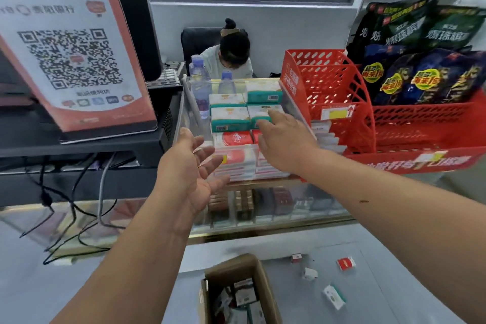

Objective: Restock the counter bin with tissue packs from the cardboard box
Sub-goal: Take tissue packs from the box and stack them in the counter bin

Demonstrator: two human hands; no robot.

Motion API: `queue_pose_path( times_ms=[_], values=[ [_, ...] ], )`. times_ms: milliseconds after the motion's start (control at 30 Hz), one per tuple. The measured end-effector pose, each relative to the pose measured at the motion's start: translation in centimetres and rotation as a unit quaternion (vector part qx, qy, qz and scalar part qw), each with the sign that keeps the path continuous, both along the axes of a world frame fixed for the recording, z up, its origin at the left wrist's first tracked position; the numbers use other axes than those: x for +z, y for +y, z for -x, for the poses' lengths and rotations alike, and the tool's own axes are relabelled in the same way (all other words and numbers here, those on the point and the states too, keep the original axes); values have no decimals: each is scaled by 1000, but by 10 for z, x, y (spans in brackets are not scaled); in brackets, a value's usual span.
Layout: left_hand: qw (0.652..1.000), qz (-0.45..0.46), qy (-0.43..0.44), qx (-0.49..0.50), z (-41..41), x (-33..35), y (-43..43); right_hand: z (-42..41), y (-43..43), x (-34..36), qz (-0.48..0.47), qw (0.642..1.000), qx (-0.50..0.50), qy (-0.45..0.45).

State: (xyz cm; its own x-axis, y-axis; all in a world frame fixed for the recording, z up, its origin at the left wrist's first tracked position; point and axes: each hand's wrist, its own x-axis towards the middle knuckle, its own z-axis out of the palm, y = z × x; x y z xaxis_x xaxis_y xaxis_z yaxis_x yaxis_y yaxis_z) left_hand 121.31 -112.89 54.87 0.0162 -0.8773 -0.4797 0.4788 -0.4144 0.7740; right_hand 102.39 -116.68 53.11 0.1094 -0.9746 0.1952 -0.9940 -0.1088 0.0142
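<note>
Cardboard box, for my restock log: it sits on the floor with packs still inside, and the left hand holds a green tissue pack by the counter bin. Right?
Not quite. The head view shows the left hand open and empty, palm up by the counter bin. The cardboard box does sit on the floor with packs inside.

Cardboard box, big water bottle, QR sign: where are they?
cardboard box point(232, 269), head view, back wall
big water bottle point(198, 72), head view, clear shoulder
QR sign point(71, 58), head view, middle of code

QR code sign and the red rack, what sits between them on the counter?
The clear counter bin of tissue packs, two water bottles behind it; head view shows it.
</note>
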Motion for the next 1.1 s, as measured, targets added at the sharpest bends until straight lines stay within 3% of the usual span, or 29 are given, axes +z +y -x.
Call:
queue_pose_path(
  times_ms=[300, 600, 1100],
  values=[
    [994, -74, -73, 29, 25, -85, 91, 13, 115, -67, 52, 991, 111, -44],
    [978, -201, -63, 12, 20, -244, 144, 9, 174, -234, -215, 971, 93, -49],
    [939, -326, -110, -20, -21, -457, 119, -17, 161, -475, -342, 938, 31, -56]
  ],
)
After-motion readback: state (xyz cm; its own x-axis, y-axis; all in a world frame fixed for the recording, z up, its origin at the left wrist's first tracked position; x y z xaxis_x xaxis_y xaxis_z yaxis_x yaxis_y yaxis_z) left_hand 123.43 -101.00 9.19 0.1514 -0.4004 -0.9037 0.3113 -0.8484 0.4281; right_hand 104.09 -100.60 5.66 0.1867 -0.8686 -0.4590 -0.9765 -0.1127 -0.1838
